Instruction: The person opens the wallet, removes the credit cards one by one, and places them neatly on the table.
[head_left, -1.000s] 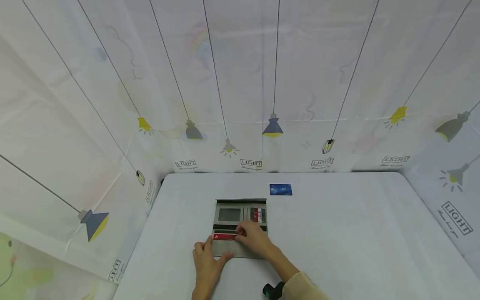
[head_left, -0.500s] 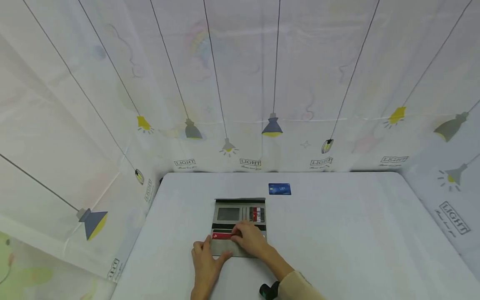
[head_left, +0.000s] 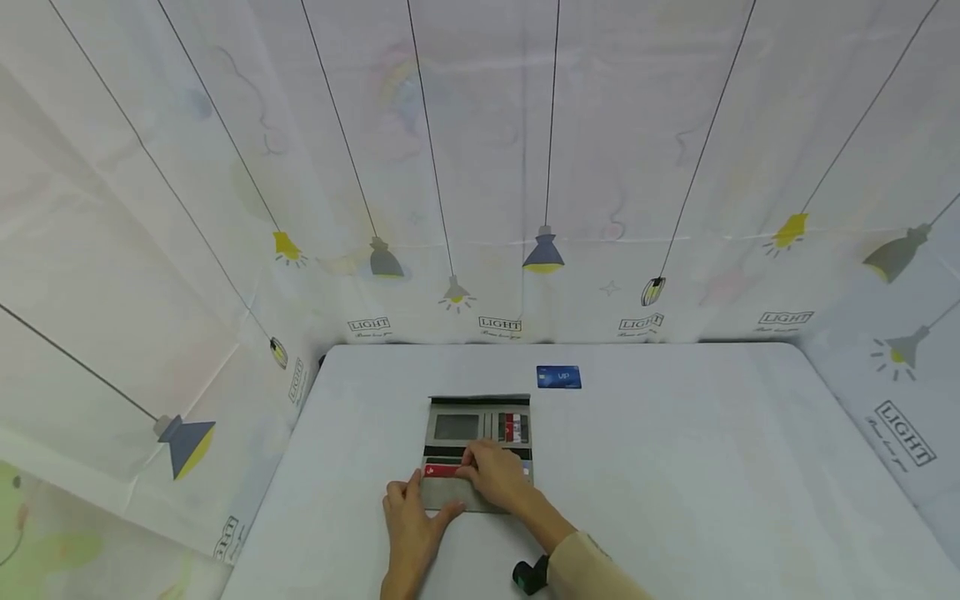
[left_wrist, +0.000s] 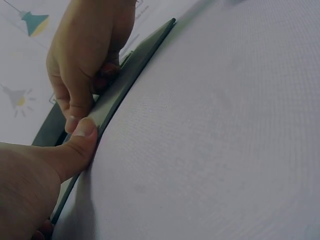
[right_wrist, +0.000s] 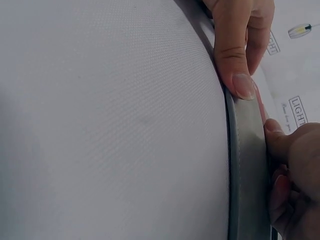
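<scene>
A grey wallet (head_left: 441, 498) lies unfolded on the white table, with a dark band across its middle. A red card (head_left: 439, 471) shows in its lower half; its right part is hidden behind my right hand (head_left: 495, 475). That hand's thumb and curled fingers pinch at the card's upper edge. My left hand (head_left: 411, 521) holds the wallet's lower left corner, thumb on the front edge and a finger along the left side. In the left wrist view, the left thumb (left_wrist: 80, 142) presses on the wallet's edge. Small red and white cards (head_left: 516, 428) fill the upper right pocket.
A blue card marked VIP (head_left: 558, 377) lies on the table (head_left: 675, 467) behind and to the right of the wallet. A dark cylindrical object (head_left: 528, 575) is by the right sleeve. A sheet printed with lamps (head_left: 465, 167) hangs beyond the table's back edge.
My right hand has shifted slightly left along the red card, covering more of it. A pale patch now shows at the right of the lower pocket. The left hand has stayed put.
</scene>
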